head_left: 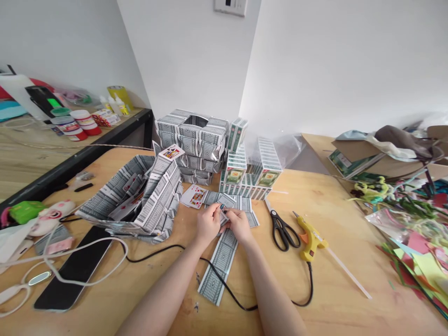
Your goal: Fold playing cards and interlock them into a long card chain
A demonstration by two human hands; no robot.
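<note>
A pale wooden worktop stands in a corner against white walls; at its left is a second worktop with a black-framed edge, bearing red-lidded tubs and small bottles.

A basket made of folded patterned cards sits left of centre, with loose playing cards inside. Behind it, near the wall, stands a boxy card structure with a dark opening on top, and beside that, stacked card packs. A cardboard box sits at the far right, with cloth heaped on it.

At the centre, the left hand and right hand meet, each grip pinched nearly closed on what seems to be one folded card, partly hidden by the fingers. It is just above the far end of a flat card strip, which a black cord crosses. Scissors and a yellow glue gun lie right of the hands; bare wood spreads beyond the glue stick, up to scattered coloured paper at the right.
</note>
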